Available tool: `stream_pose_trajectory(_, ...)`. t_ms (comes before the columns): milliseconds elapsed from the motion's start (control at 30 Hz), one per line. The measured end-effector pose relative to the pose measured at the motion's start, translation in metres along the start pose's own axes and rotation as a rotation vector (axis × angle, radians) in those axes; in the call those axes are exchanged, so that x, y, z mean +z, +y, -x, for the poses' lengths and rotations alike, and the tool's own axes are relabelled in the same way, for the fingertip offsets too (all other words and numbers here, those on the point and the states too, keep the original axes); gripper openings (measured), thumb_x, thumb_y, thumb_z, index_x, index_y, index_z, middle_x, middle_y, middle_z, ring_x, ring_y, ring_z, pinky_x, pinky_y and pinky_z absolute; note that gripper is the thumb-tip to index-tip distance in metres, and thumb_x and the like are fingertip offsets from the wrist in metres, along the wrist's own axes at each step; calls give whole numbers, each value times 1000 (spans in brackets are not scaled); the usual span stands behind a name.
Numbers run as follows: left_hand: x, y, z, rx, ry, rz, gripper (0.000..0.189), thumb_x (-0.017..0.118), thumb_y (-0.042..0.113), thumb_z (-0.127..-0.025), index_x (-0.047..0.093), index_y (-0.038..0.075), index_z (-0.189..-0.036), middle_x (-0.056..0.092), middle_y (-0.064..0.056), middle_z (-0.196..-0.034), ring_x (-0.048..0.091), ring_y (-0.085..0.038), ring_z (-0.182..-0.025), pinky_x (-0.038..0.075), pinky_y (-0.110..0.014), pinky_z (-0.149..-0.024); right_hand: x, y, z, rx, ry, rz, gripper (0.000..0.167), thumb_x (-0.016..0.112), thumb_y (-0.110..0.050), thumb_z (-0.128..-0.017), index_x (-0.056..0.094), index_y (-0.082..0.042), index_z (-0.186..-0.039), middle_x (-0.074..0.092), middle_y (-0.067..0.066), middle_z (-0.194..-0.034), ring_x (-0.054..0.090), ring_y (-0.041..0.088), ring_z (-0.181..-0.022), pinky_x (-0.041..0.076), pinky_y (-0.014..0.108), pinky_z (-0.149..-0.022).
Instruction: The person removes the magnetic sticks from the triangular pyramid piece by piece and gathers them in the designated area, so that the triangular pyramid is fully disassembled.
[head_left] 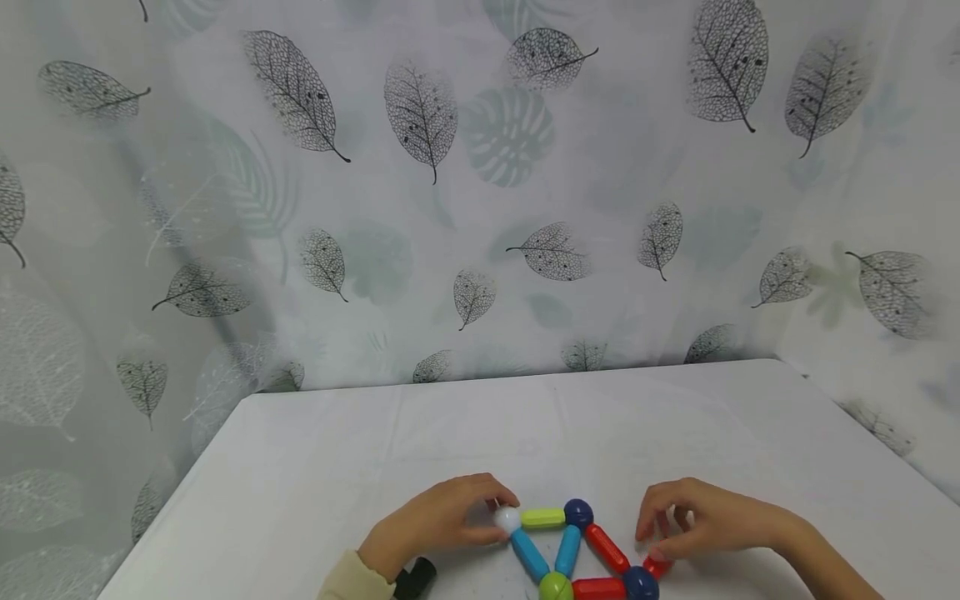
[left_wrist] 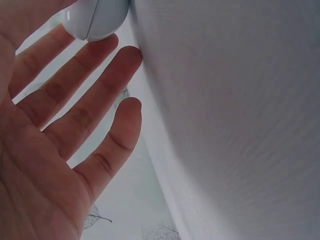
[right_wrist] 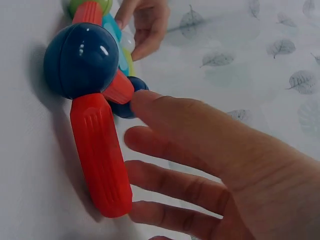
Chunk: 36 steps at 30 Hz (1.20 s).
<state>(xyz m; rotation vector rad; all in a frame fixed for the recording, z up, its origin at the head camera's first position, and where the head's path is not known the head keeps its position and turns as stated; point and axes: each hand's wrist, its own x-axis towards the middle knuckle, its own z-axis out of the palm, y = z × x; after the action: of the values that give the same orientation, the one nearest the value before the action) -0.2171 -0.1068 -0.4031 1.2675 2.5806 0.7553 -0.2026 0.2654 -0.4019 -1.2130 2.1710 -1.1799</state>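
Observation:
A flat frame of magnetic sticks and balls lies on the table before both hands. My left hand [head_left: 442, 518] pinches its white ball [head_left: 507, 520] between thumb and fingers; the other fingers spread in the left wrist view. From that ball run a yellow-green stick [head_left: 543, 519] to a dark blue ball [head_left: 578, 512] and a light blue stick [head_left: 530, 557] to a green ball [head_left: 556, 587]. Red sticks lead to a second dark blue ball [right_wrist: 82, 60]. Another red stick [right_wrist: 101, 155] juts from it, beside the loosely bent fingers of my right hand [head_left: 708, 518].
A black cylindrical object [head_left: 422, 575] is partly hidden beside my left wrist. The white table [head_left: 322, 450] extends to a leaf-printed curtain [head_left: 480, 208], which hangs behind it and along its sides.

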Motion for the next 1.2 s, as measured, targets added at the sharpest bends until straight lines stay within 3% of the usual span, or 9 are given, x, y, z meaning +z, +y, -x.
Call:
stream_pose_trajectory(167, 2, 5, -3, -9, -1, -24, 31, 71, 24, -90, 65, 16, -120, 64, 9, -111, 58, 0, -99, 47, -18, -88, 6, -3, -8, -36, 121, 63, 15, 66, -5, -91, 70, -13, -103, 66, -5, -93, 57, 7, -80, 49, 22, -59)
stream_pose_trajectory(400, 8, 16, -7, -5, 34, -90, 31, 72, 26, -90, 66, 17, -119, 64, 9, -112, 58, 2, -95, 47, -15, -83, 20, -12, -19, -57, 240, 168, 23, 66, -13, -93, 65, -10, -115, 67, 1, -100, 59, 7, -87, 51, 22, -64)
stream_pose_trajectory(567, 13, 21, -8, 7, 62, -107, 31, 72, 29, -90, 65, 19, -119, 64, 11, -111, 58, 2, -94, 46, -14, -80, 30, -21, -26, -44, 272, 205, 27, 65, -17, -95, 62, -9, -121, 65, 3, -112, 59, 10, -98, 53, 25, -74)
stream_pose_trajectory(733, 21, 27, -10, 36, 70, -84, 30, 71, 32, -90, 65, 20, -117, 64, 12, -109, 57, 4, -93, 45, -13, -78, 41, -25, -32, -164, 272, 259, 27, 63, -12, -95, 60, -11, -122, 62, 4, -115, 58, 12, -103, 52, 26, -83)
stream_pose_trajectory(900, 31, 32, -11, 98, 98, -71, 29, 70, 34, -90, 64, 19, -115, 63, 11, -106, 58, 5, -92, 43, -9, -77, 52, -24, -37, -248, 253, 282, 28, 64, -9, -95, 59, -11, -122, 63, 2, -114, 59, 12, -100, 51, 25, -83)
stream_pose_trajectory(1067, 39, 37, -13, 137, 117, -34, 29, 69, 33, -92, 62, 18, -115, 63, 10, -106, 57, 5, -94, 42, -8, -78, 62, -20, -41, -186, 276, 276, 22, 65, -14, -94, 64, -10, -116, 66, -2, -106, 58, 3, -91, 51, 23, -75)
stream_pose_trajectory(1200, 44, 34, -14, 143, 103, 101, 28, 68, 30, -93, 60, 17, -117, 62, 10, -109, 55, 5, -95, 44, -12, -81, 68, -17, -41, -125, 299, 278, 19, 67, -19, -93, 67, -11, -111, 67, -6, -101, 54, -1, -89, 50, 22, -72)
